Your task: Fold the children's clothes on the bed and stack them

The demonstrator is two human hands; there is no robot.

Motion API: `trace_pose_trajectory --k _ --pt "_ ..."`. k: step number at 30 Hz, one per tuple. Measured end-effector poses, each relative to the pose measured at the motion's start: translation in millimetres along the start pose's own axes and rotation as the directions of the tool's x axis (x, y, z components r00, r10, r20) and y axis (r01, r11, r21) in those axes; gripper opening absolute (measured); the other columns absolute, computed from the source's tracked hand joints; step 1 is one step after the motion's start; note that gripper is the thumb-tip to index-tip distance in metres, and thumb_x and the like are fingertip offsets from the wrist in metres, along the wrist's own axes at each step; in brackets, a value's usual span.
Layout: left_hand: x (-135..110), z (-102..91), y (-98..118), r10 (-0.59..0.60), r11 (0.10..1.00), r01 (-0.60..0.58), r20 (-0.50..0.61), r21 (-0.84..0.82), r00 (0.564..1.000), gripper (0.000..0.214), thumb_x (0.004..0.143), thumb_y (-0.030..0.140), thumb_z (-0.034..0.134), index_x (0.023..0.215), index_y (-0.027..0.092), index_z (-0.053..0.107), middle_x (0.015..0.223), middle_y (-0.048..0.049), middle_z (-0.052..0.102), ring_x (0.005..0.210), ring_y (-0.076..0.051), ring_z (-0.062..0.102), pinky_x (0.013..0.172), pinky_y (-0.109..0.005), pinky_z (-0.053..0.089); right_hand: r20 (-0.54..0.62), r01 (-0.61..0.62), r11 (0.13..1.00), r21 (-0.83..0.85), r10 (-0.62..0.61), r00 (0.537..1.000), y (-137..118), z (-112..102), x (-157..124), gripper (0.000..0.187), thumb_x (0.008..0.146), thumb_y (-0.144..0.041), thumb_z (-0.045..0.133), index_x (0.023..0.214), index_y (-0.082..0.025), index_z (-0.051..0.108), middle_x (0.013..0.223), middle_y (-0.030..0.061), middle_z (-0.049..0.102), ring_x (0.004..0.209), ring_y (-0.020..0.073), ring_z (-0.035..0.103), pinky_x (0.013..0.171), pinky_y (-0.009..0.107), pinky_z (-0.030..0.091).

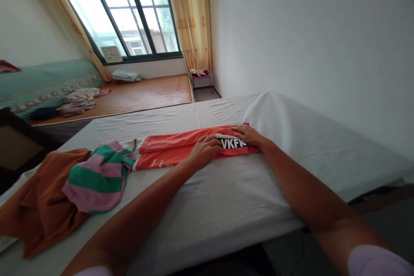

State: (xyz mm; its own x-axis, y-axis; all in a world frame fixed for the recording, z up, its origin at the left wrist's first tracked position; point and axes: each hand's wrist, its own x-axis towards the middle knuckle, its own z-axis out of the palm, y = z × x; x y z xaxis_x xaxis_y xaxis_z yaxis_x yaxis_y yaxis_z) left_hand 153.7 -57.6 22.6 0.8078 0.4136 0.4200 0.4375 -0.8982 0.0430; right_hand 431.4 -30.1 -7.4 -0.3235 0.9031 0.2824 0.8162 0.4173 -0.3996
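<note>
A folded orange-red shirt (171, 146) with white trim at its left end lies lengthwise on the white-sheeted table (223, 194). White letters on a black patch (234, 143) show near its right end. My left hand (205, 148) is on the middle of the shirt, its bent fingers closed on the fabric at the patch's left edge. My right hand (249, 134) rests over the right end, fingers stretched out and pointing left across the cloth. Left of the shirt lies a crumpled pink-and-green striped garment (100, 177), partly over a brown garment (45, 194).
Beyond the table stands a low bed with a brown mat (148, 90), holding loose clothes (80, 99) and a pale folded bundle (125, 75). A small pink stool (201, 76) stands by the curtain (190, 21). A white wall (310, 34) borders the right side.
</note>
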Motion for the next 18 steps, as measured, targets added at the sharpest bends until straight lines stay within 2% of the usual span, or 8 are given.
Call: trace_pose_trajectory --k 4,9,13,15,18 --pt "-8 -6.3 -3 -0.051 0.999 0.049 -0.080 -0.021 0.995 0.023 0.086 0.019 0.055 0.100 0.027 0.071 0.105 -0.0032 0.070 0.118 -0.020 0.051 0.102 -0.039 0.035 0.013 -0.053 0.997 -0.050 0.053 0.998 13 5 6 0.041 0.089 -0.025 0.047 0.127 -0.020 0.060 0.133 0.0080 0.058 0.125 0.0218 0.051 0.110 0.041 0.034" --pt "-25 -8.5 -2 -0.060 0.993 0.062 0.025 -0.104 0.998 0.033 0.080 0.014 0.051 0.104 0.026 0.070 0.110 -0.0046 0.068 0.109 -0.020 0.057 0.096 -0.037 0.042 -0.052 -0.147 0.982 -0.116 0.141 0.989 18 8 11 0.041 0.086 -0.017 0.047 0.124 -0.021 0.063 0.130 0.0069 0.061 0.122 0.0221 0.052 0.108 0.039 0.036" --pt "-26 -9.6 -4 -0.139 0.983 0.138 0.002 -0.117 0.990 0.026 0.080 0.012 0.050 0.087 0.026 0.071 0.106 -0.0022 0.070 0.110 -0.020 0.057 0.097 -0.038 0.042 -0.161 -0.234 0.958 -0.163 0.208 0.965 9 4 5 0.035 0.085 -0.018 0.051 0.116 -0.021 0.067 0.125 0.0087 0.063 0.120 0.0262 0.051 0.104 0.043 0.040" --pt "-25 -11.0 -7 -0.197 0.975 0.190 -0.045 -0.115 0.979 0.024 0.081 0.013 0.049 0.079 0.025 0.070 0.104 -0.0019 0.070 0.107 -0.019 0.058 0.096 -0.037 0.044 -0.246 -0.203 0.965 -0.169 0.158 0.956 -1 -1 2 0.034 0.085 -0.019 0.051 0.115 -0.021 0.067 0.123 0.0095 0.064 0.119 0.0269 0.051 0.104 0.044 0.039" --pt "-24 -10.0 -11 -0.256 0.964 0.244 -0.124 -0.109 0.959 0.025 0.084 0.014 0.048 0.087 0.025 0.070 0.107 -0.0028 0.068 0.106 -0.019 0.058 0.095 -0.036 0.045 -0.307 -0.050 0.990 -0.130 0.008 0.952 -19 -5 -1 0.036 0.091 -0.024 0.043 0.121 -0.019 0.064 0.126 0.0093 0.062 0.122 0.0242 0.049 0.109 0.042 0.034"
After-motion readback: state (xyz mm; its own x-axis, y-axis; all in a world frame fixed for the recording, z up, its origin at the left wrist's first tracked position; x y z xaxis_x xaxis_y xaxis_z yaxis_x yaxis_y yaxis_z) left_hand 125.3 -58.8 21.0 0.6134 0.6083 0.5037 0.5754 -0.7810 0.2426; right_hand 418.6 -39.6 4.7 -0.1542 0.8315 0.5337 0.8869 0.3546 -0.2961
